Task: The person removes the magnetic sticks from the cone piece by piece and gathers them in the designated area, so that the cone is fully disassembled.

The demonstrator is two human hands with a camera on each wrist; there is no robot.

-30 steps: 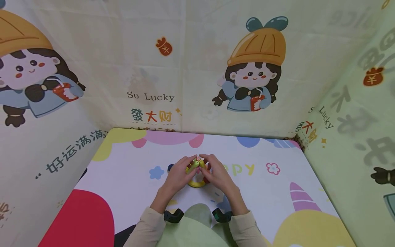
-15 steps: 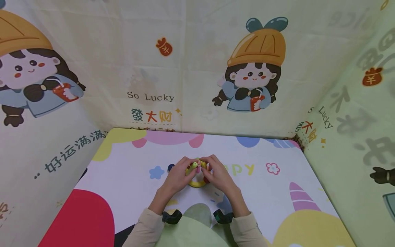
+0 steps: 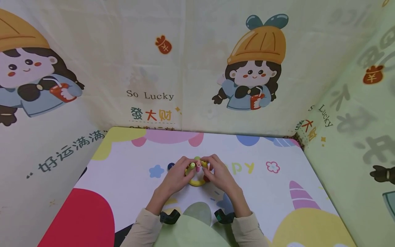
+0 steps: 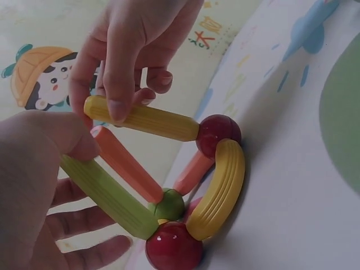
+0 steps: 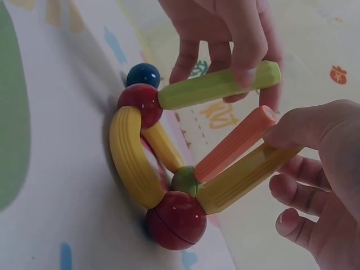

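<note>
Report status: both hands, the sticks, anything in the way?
Left hand pinches green stick; right hand pinches straight yellow stick. Coral stick between them, lower end at green ball. Blue ball beside left hand, seemingly not in the way.

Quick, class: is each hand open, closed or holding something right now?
Left hand: pinching the green rod near its free end.
Right hand: pinching the straight yellow rod near its free end.

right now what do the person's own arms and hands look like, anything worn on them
The left hand and right hand are bare, without gloves. Long, plain beige sleeves cover the forearms. Each wrist carries a small, angular black device; the right one shows a dark green patch.
</note>
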